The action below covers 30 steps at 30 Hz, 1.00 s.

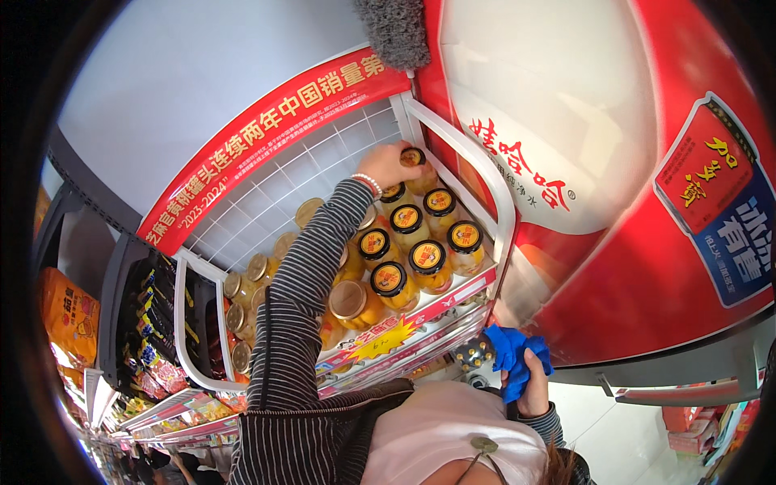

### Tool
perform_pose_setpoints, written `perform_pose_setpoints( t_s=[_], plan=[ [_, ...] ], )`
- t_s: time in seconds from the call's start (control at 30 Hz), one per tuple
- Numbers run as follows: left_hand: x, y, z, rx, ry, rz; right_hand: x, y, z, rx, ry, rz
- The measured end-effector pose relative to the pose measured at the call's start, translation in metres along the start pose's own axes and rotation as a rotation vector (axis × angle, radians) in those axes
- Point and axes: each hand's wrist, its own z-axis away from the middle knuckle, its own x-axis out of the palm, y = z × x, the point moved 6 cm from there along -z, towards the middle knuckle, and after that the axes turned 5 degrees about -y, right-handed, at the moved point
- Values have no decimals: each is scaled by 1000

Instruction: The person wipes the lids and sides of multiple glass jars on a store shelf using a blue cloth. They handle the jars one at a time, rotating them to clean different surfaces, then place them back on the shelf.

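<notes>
My left hand (383, 165), with a bead bracelet at the wrist, reaches to the back right corner of a display shelf. Its fingers grip a glass jar with a black lid (413, 159); whether the jar's base touches the shelf is hidden. In front of it stand several black-lidded jars of fruit (427, 257) with orange lid labels. Gold-lidded jars (348, 301) stand to their left, partly hidden by my sleeve. Low at the right, my right hand (532, 382) holds a crumpled blue cloth (515, 357), away from the shelf.
A white metal side rail (506, 212) bounds the shelf on the right, close against a red and white drinks cooler (582, 291). A wire grid (297, 176) backs the shelf. A grey fluffy duster (397, 30) hangs above. Snack packets (160, 339) fill shelves at left.
</notes>
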Motion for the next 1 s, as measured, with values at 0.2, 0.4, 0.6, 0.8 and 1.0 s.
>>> perform_pose_setpoints(
  t_s=[0.2,0.4,0.6,0.8,1.0],
  plan=[
    [-61,-9,45,-100,304,451,24,-13,-9,-78,-46,26],
    [-68,34,130,-118,189,1059,86,-73,-35,-607,-282,169],
    [-43,116,198,47,92,1186,212,-106,-13,-1500,-192,1430],
    [-47,117,250,6,184,959,218,-108,-28,-1046,-651,1162],
    [-63,125,274,82,260,904,149,-52,-66,47,-644,210]
  ],
)
